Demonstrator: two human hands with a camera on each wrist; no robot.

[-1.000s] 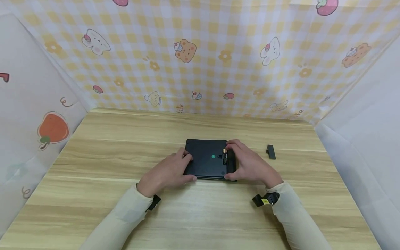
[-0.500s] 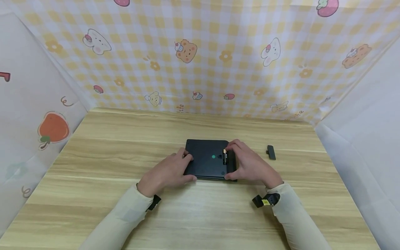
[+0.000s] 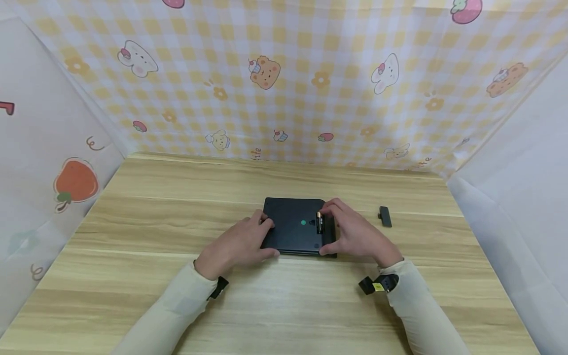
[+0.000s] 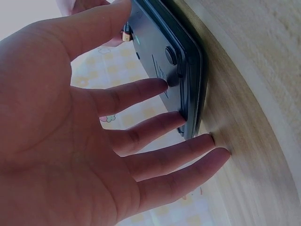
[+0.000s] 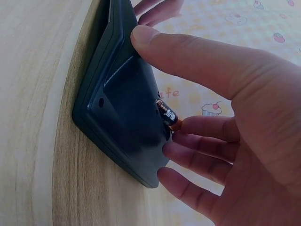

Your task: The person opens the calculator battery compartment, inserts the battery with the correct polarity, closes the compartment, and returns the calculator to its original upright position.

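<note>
Underside up on the table, a black calculator (image 3: 288, 227) shows a green sticker and a battery slot toward its right side. A battery (image 3: 320, 223) with a copper-coloured end lies at that slot; in the right wrist view the battery (image 5: 168, 114) looks slightly tilted. My left hand (image 3: 239, 241) rests against the calculator's left side, fingers spread, its thumb at the near edge. On the right side, my right hand (image 3: 357, 235) touches the battery's copper end with the index finger. Its thumb rests on the calculator's near edge. How deep the battery sits is unclear.
A small black battery cover (image 3: 385, 216) lies on the wooden table (image 3: 284, 305) to the right of the calculator. Behind the table hangs a yellow checked cloth (image 3: 288, 103). White cloth sides stand at left and right.
</note>
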